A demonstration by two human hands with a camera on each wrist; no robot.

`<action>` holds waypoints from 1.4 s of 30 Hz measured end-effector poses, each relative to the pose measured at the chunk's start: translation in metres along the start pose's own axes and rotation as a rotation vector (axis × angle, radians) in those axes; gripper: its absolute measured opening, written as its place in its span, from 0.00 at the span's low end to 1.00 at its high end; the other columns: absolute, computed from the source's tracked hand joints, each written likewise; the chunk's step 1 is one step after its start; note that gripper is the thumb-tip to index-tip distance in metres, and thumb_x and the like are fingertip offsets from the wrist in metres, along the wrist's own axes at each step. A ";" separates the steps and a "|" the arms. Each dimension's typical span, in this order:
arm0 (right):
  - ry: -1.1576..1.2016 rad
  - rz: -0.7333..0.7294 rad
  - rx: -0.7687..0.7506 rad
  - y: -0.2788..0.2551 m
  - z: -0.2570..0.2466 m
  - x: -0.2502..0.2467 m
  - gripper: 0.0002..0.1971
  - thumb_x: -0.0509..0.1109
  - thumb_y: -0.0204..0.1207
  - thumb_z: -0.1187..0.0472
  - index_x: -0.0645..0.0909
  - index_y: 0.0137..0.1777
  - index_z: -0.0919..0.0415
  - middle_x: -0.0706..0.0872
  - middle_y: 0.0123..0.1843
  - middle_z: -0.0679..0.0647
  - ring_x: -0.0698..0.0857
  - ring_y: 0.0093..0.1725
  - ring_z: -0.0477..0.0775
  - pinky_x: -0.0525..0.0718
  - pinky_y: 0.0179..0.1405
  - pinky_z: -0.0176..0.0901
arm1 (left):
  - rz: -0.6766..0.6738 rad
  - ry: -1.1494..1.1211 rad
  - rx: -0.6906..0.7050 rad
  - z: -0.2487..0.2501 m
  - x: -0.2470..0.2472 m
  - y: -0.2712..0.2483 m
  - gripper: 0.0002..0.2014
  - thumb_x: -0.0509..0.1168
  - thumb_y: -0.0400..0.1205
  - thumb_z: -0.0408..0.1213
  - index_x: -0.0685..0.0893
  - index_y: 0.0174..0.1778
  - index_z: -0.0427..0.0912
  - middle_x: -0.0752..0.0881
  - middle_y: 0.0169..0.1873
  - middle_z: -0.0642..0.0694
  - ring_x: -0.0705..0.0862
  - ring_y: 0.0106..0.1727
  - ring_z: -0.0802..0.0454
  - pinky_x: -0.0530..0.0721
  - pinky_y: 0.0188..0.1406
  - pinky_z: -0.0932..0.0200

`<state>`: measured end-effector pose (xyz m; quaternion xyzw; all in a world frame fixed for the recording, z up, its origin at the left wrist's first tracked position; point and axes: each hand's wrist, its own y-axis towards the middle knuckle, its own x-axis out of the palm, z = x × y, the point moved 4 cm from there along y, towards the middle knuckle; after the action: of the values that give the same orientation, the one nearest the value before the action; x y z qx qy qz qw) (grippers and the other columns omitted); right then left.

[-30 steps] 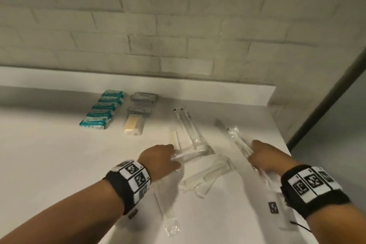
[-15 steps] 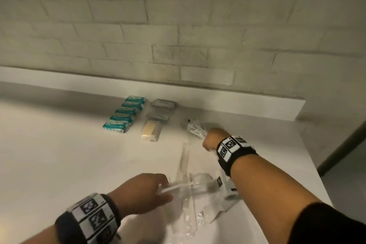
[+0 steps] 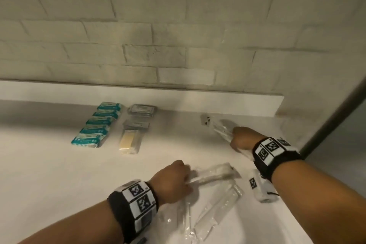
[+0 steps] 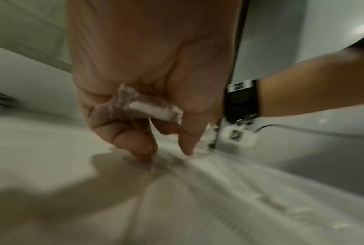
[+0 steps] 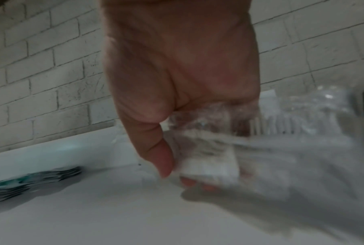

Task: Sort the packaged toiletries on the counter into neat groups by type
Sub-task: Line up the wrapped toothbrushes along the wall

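Observation:
On the white counter (image 3: pixel 49 174) my right hand (image 3: pixel 242 139) grips a clear-wrapped toothbrush pack (image 3: pixel 217 128) near the back right; the right wrist view shows the same pack (image 5: pixel 218 149) curled in my fingers, blurred. My left hand (image 3: pixel 172 179) holds another clear toothbrush pack (image 3: pixel 214 172) by its end at the front middle; in the left wrist view that pack (image 4: pixel 147 107) sits pinched against the palm. More clear packs (image 3: pixel 215 212) lie loose under and in front of my left hand.
A row of teal packets (image 3: pixel 97 125) lies at the back left. Beside it sit grey packets (image 3: pixel 141 110) and a yellowish bar in wrap (image 3: pixel 129 141). A brick wall and a low white ledge (image 3: pixel 178 99) bound the back. The counter's right edge lies near my right wrist.
My right hand has carried its pack further right along the back of the counter. The left hand has lifted its pack and moved slightly right. The camera has swung right.

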<state>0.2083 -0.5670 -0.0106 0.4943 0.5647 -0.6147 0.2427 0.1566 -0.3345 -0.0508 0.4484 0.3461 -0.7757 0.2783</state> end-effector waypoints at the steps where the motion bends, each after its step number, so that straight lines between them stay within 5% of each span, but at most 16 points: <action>1: 0.029 0.015 0.015 0.005 0.001 0.000 0.26 0.69 0.74 0.66 0.70 0.73 0.67 0.77 0.72 0.59 0.78 0.68 0.62 0.77 0.59 0.42 | -0.021 0.004 0.017 0.005 0.005 -0.002 0.11 0.63 0.77 0.50 0.76 0.45 0.47 0.78 0.49 0.46 0.80 0.51 0.48 0.77 0.48 0.57; 4: 0.161 0.117 0.068 0.017 -0.002 0.000 0.38 0.76 0.68 0.51 0.65 0.77 0.59 0.75 0.71 0.62 0.76 0.69 0.64 0.77 0.66 0.51 | 0.049 -0.054 -0.093 -0.005 -0.006 0.008 0.13 0.66 0.76 0.52 0.72 0.42 0.49 0.76 0.45 0.49 0.76 0.44 0.50 0.70 0.39 0.59; 7: 0.266 0.377 0.081 0.021 -0.007 -0.010 0.33 0.70 0.72 0.44 0.67 0.75 0.53 0.73 0.71 0.60 0.72 0.71 0.65 0.73 0.69 0.57 | 0.196 -0.223 -0.230 -0.037 -0.033 0.037 0.23 0.74 0.69 0.58 0.77 0.46 0.44 0.80 0.44 0.48 0.82 0.44 0.47 0.72 0.34 0.60; 10: 0.182 0.510 0.058 0.021 -0.015 -0.012 0.25 0.65 0.75 0.45 0.73 0.70 0.54 0.75 0.65 0.59 0.74 0.66 0.64 0.75 0.64 0.56 | 0.172 -0.257 -0.258 -0.055 -0.043 0.057 0.41 0.73 0.64 0.66 0.75 0.66 0.43 0.81 0.58 0.47 0.83 0.56 0.47 0.82 0.56 0.57; 13: 0.034 0.376 0.083 0.026 -0.019 0.001 0.23 0.64 0.76 0.47 0.72 0.69 0.55 0.76 0.64 0.59 0.75 0.64 0.63 0.76 0.62 0.55 | 0.106 -0.109 -0.222 -0.062 -0.042 0.064 0.34 0.67 0.76 0.56 0.67 0.76 0.47 0.76 0.66 0.41 0.78 0.67 0.40 0.76 0.66 0.49; 15: 0.076 0.271 0.114 0.029 -0.014 0.007 0.23 0.63 0.77 0.51 0.71 0.71 0.53 0.76 0.65 0.59 0.76 0.65 0.64 0.76 0.64 0.57 | 0.069 -0.015 -0.146 -0.061 -0.043 0.064 0.19 0.62 0.79 0.47 0.77 0.66 0.51 0.78 0.61 0.42 0.79 0.63 0.39 0.78 0.62 0.50; 17: 0.143 0.194 0.102 0.031 -0.009 0.010 0.24 0.65 0.76 0.57 0.71 0.73 0.51 0.75 0.66 0.59 0.76 0.67 0.65 0.77 0.66 0.57 | 0.035 0.022 -0.123 -0.061 -0.045 0.062 0.13 0.62 0.79 0.46 0.81 0.59 0.53 0.77 0.59 0.45 0.78 0.61 0.42 0.77 0.62 0.52; 20: 0.203 0.214 0.088 0.029 -0.005 0.007 0.22 0.68 0.75 0.56 0.74 0.70 0.50 0.73 0.66 0.58 0.75 0.68 0.65 0.77 0.67 0.55 | 0.019 0.029 -0.144 -0.060 -0.046 0.061 0.23 0.66 0.76 0.48 0.77 0.68 0.55 0.74 0.65 0.47 0.74 0.65 0.43 0.76 0.63 0.53; 23: 0.241 0.352 0.111 0.025 -0.004 -0.007 0.15 0.64 0.77 0.58 0.79 0.62 0.60 0.79 0.61 0.61 0.80 0.61 0.63 0.79 0.56 0.49 | 0.005 0.087 -0.120 -0.054 -0.046 0.062 0.36 0.69 0.75 0.52 0.65 0.79 0.53 0.64 0.79 0.48 0.69 0.73 0.39 0.72 0.71 0.50; 26: 0.164 0.181 0.110 0.019 -0.006 -0.003 0.13 0.68 0.75 0.54 0.84 0.49 0.65 0.86 0.38 0.54 0.85 0.39 0.55 0.78 0.35 0.40 | -0.031 0.167 -0.096 -0.049 -0.045 0.065 0.38 0.70 0.74 0.57 0.66 0.79 0.50 0.66 0.79 0.49 0.68 0.74 0.37 0.71 0.73 0.46; 28: 0.083 0.069 0.090 0.012 -0.013 0.008 0.15 0.74 0.71 0.50 0.83 0.47 0.63 0.86 0.34 0.51 0.83 0.31 0.48 0.78 0.33 0.38 | -0.019 0.188 -0.099 -0.047 -0.046 0.068 0.34 0.70 0.74 0.57 0.70 0.74 0.49 0.74 0.73 0.48 0.72 0.69 0.37 0.74 0.68 0.46; 31: -0.088 0.036 0.077 0.005 -0.023 0.017 0.25 0.74 0.74 0.51 0.76 0.67 0.63 0.87 0.58 0.55 0.86 0.53 0.54 0.82 0.56 0.45 | 0.005 0.173 -0.138 -0.047 -0.046 0.072 0.33 0.71 0.74 0.54 0.70 0.74 0.51 0.75 0.72 0.49 0.71 0.70 0.39 0.76 0.66 0.47; 33: -0.131 0.048 0.045 0.006 -0.028 0.016 0.19 0.70 0.78 0.59 0.74 0.68 0.59 0.81 0.64 0.51 0.81 0.65 0.56 0.78 0.62 0.44 | 0.014 0.168 -0.155 -0.048 -0.045 0.073 0.36 0.72 0.74 0.54 0.67 0.78 0.52 0.73 0.74 0.50 0.69 0.73 0.39 0.75 0.69 0.46; 36: -0.028 0.114 0.009 0.010 -0.037 0.014 0.14 0.62 0.80 0.63 0.79 0.64 0.65 0.84 0.60 0.59 0.84 0.60 0.61 0.78 0.49 0.45 | 0.021 0.182 -0.165 -0.047 -0.044 0.073 0.38 0.72 0.74 0.55 0.66 0.79 0.52 0.71 0.76 0.50 0.68 0.74 0.39 0.74 0.70 0.46; 40: 0.289 0.079 -0.100 0.012 -0.066 0.021 0.16 0.71 0.75 0.58 0.78 0.60 0.63 0.88 0.48 0.62 0.87 0.39 0.60 0.81 0.36 0.44 | 0.041 0.193 -0.151 -0.047 -0.046 0.072 0.36 0.72 0.73 0.55 0.70 0.76 0.51 0.75 0.72 0.50 0.71 0.71 0.39 0.76 0.65 0.48; 42: 0.220 0.029 -0.150 0.015 -0.083 0.026 0.16 0.71 0.76 0.56 0.80 0.59 0.65 0.88 0.51 0.63 0.87 0.45 0.62 0.82 0.42 0.46 | 0.060 0.190 -0.143 -0.048 -0.045 0.072 0.33 0.72 0.73 0.53 0.72 0.73 0.50 0.77 0.69 0.49 0.73 0.69 0.40 0.78 0.62 0.49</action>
<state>0.2389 -0.4861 -0.0300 0.5474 0.6251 -0.5092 0.2241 0.2547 -0.3348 -0.0487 0.5092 0.4117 -0.6944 0.2984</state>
